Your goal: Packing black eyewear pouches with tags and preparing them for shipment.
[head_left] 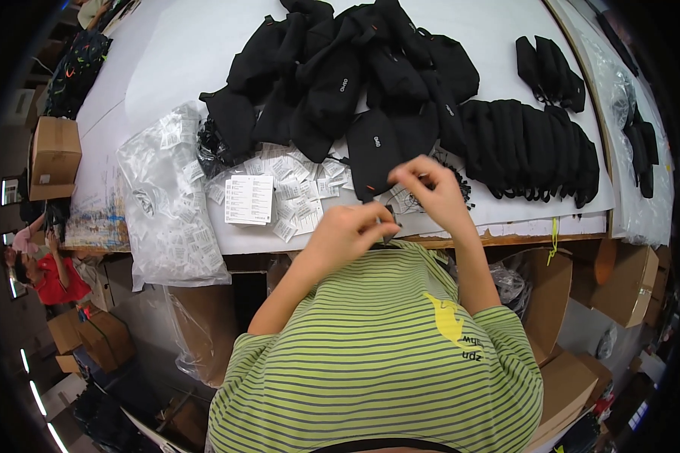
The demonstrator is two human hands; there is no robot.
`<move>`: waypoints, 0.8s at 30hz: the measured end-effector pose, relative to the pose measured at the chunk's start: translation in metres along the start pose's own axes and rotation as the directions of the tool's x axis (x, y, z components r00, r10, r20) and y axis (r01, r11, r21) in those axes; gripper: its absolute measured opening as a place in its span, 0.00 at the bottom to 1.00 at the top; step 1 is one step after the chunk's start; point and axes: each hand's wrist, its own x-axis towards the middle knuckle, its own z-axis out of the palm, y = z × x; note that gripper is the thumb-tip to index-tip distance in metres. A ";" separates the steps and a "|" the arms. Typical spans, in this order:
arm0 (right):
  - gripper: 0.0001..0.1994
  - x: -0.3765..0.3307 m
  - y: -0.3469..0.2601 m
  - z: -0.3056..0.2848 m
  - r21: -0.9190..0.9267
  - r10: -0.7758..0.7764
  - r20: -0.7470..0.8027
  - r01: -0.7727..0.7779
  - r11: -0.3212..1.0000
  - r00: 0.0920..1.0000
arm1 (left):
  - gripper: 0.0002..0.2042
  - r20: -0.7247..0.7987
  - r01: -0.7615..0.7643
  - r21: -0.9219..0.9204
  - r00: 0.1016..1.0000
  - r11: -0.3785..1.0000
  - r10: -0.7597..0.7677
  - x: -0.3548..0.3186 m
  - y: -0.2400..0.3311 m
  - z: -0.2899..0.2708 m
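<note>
A black fabric pouch lies at the table's front edge, a small orange tab near its lower end. Just below that end my left hand is closed in a pinch, a small dark piece showing at its fingertips that I cannot make out. My right hand hovers to the right of the pouch's lower end, fingers curled together and slightly blurred. Whatever it holds, if anything, is hidden. Loose white tags are spread left of the pouch, beside a stack of white printed cards. Thin black cords lie behind my right hand.
Behind the hands rises a heap of black pouches. A tight row of them lies right, with a few more beyond. A clear plastic bag of tags hangs over the front edge at left. Cardboard boxes stand below.
</note>
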 end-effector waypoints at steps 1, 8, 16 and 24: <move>0.11 0.006 0.002 0.002 0.000 -0.004 0.002 0.004 1.000 1.000 | 0.05 0.042 -0.079 0.039 0.996 0.996 0.078 0.000 0.003 0.007; 0.51 0.016 0.007 0.039 -0.838 -0.168 -0.027 0.070 0.542 0.985 | 0.08 0.195 -0.328 0.190 0.936 0.925 0.292 -0.003 0.002 0.040; 0.47 0.021 0.024 0.037 -0.893 -0.172 0.032 0.106 0.437 0.985 | 0.06 0.047 -0.266 -0.018 0.963 0.964 0.266 0.001 0.006 0.023; 0.26 0.008 -0.009 -0.017 -0.216 -0.010 -0.027 0.004 0.976 1.000 | 0.17 -0.173 -0.192 0.407 0.944 0.893 0.282 0.024 -0.040 -0.011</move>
